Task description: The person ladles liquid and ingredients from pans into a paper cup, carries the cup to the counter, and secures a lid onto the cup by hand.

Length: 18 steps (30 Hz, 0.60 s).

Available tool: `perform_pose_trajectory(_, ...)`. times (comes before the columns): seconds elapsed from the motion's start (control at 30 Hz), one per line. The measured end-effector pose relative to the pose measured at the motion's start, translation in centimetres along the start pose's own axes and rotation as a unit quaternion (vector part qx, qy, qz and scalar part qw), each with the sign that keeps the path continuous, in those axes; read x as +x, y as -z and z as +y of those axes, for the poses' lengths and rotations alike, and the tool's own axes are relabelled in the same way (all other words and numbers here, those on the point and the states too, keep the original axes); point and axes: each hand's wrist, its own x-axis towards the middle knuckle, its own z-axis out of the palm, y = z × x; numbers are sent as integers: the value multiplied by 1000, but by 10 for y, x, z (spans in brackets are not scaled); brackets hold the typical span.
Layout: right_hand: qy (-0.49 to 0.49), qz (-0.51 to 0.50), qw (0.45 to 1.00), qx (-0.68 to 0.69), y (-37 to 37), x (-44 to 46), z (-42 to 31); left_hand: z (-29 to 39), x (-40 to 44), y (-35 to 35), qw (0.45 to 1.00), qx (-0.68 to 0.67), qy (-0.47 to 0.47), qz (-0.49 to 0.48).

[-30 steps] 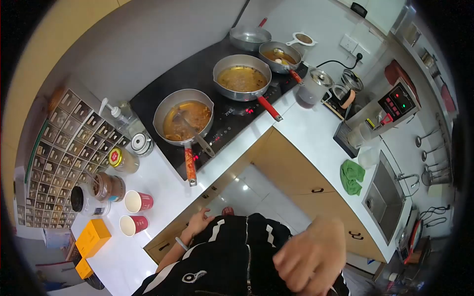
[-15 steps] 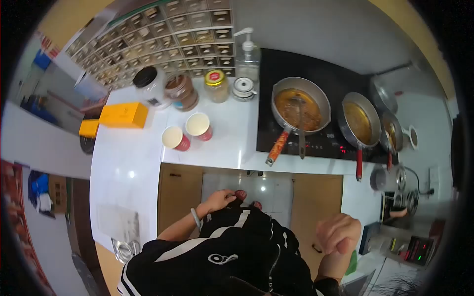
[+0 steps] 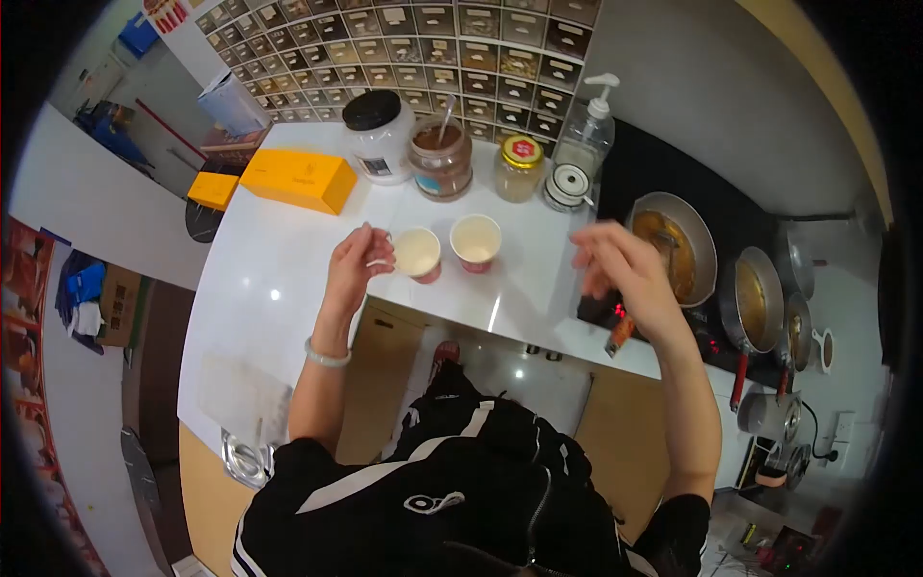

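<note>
While two red paper cups with pale insides, the left cup (image 3: 418, 256) and the right cup (image 3: 476, 244), stand upright side by side on the glossy white countertop (image 3: 524, 284), left hand (image 3: 362, 256) is just beside the left one, fingers loosely bent, unclosed; contact cannot be told. Right hand (image 3: 617, 262) blurred, empty, fingers parted and slightly curled, in the air right of the cups, in front of the black cooktop (image 3: 630, 159). Behind the cups: clear jar of brown powder (image 3: 441, 171) with a spoon upright in it, gold-lidded glass jar (image 3: 519, 171) to its right. Farther left, rectangular orange box (image 3: 300, 181). On the cooktop, grey metal pan (image 3: 709, 252) of brown liquid.
</note>
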Motion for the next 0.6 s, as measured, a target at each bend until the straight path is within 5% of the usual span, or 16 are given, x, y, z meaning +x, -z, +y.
perform_pose_trajectory(0.27, -142, 52, 988, -14, -93, 223, 98, -53, 151, 33, 990, 56, 117, -47)
perform_pose_trajectory(0.47, -220, 138, 965, -49, -118, 282, 121, -72, 182, 21, 979, 31, 191, -62)
perform_pose_trajectory(0.6, -268, 46, 961, 46, -110, 291, 121, -76, 195, 15, 976, 24, 200, -81)
